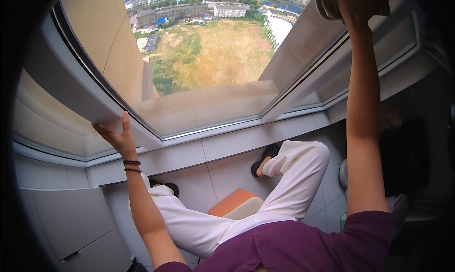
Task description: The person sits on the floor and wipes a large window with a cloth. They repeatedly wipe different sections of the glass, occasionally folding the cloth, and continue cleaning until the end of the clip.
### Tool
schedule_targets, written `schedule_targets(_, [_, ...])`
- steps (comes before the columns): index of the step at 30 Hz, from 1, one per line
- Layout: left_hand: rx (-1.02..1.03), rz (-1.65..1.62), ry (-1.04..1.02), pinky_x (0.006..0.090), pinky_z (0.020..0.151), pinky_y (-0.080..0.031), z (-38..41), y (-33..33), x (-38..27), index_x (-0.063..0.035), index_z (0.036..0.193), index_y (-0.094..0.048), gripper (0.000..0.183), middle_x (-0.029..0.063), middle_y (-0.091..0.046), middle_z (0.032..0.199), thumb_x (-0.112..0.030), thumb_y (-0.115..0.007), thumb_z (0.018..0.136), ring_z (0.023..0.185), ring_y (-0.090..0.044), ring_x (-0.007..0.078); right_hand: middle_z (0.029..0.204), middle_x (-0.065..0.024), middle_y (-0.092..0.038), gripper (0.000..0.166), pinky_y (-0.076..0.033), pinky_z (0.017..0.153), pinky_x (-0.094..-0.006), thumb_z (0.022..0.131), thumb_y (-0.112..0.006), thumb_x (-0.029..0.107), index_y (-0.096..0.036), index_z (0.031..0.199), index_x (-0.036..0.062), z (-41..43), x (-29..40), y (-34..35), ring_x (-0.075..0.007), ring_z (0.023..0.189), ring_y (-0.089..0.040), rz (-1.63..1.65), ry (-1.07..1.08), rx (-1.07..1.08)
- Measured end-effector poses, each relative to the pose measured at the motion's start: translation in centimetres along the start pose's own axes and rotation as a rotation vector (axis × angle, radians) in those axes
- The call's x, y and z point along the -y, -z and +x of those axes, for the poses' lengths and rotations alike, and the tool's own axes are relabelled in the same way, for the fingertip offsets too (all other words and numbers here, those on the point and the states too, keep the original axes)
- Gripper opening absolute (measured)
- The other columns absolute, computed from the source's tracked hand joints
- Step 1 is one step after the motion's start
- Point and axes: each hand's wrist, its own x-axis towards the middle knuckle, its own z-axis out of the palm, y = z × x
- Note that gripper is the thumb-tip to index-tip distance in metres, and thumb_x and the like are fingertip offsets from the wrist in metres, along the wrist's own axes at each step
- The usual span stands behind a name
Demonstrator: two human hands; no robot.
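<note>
My left hand (119, 135) grips a pale window mullion (94, 91), its thumb on one side and its fingers wrapped towards the other. Two strands of dark beads circle that wrist. High at the right, my right hand (357, 9) holds a folded greyish-green cloth (325, 4) near the upper part of the window. Shadow hides most of those fingers, and I cannot tell whether the cloth touches the glass. A large window pane (209, 94) lies between my two arms. Below it runs a tiled window ledge (234, 139).
An orange and cream stool (236, 202) is between my legs on the tiled floor (193, 179). A grey cabinet (71, 222) stands at lower left. Dark objects (405, 158) fill the shadowed right side. Far below, outside, are a grassy lot (213, 55) and buildings.
</note>
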Motion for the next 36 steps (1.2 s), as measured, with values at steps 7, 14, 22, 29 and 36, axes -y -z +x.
schedule_targets(7, [-0.021,0.092,-0.002,0.0467,0.111,-0.026,0.0,0.3,0.0,0.0005,0.149,-0.012,0.106,0.0236,-0.023,0.150,-0.041,-0.078,0.077,0.134,-0.029,0.0387,0.158,-0.0219,-0.005,0.083,-0.003,0.114,-0.0566,0.096,-0.031,0.062,-0.012,0.153,0.0051,-23.7,12.6,0.2,-0.0426,0.145,-0.003,0.142,-0.600,0.115])
schedule_targets(14, [0.015,0.102,-0.019,0.0477,0.110,-0.026,0.3,-0.6,-1.5,0.0010,0.150,-0.010,0.109,0.0234,-0.022,0.151,-0.042,-0.078,0.076,0.131,-0.031,0.0394,0.158,-0.0176,0.014,0.083,0.000,0.119,-0.0440,0.097,-0.019,0.061,0.012,0.151,0.0068,-38.1,16.8,-0.5,-0.0326,0.147,0.007,0.144,-1.649,0.477])
schedule_targets(22, [-0.010,0.110,-0.087,0.0455,0.104,-0.034,0.1,-0.5,-1.3,0.0014,0.139,-0.025,0.086,0.0211,-0.038,0.134,-0.034,-0.076,0.081,0.122,-0.041,0.0345,0.154,-0.0240,-0.023,0.070,-0.010,0.115,-0.0534,0.095,-0.048,0.045,-0.027,0.149,0.0052,-10.8,3.3,-3.9,-0.0417,0.142,-0.020,-0.098,-0.320,-0.138])
schedule_targets(29, [-0.043,0.069,-0.073,0.0429,0.102,-0.036,0.1,-0.3,-2.3,0.0009,0.133,-0.032,0.078,0.0190,-0.042,0.129,-0.034,-0.078,0.081,0.116,-0.045,0.0323,0.154,-0.0232,-0.022,0.075,0.003,0.103,-0.0742,0.090,-0.029,0.073,-0.054,0.130,0.0156,-26.6,14.3,-0.2,-0.0564,0.139,-0.007,0.331,0.028,0.165])
schedule_targets(36, [-0.001,0.133,0.006,0.0466,0.102,-0.035,0.1,-0.3,0.2,0.0106,0.146,-0.006,0.117,0.0307,-0.039,0.134,-0.058,-0.072,0.078,0.115,-0.041,0.0404,0.147,0.0174,-0.037,0.059,-0.022,0.117,-0.0422,0.083,-0.064,0.034,-0.046,0.138,0.0448,-35.1,15.9,3.6,-0.0127,0.141,-0.025,0.546,0.670,0.678])
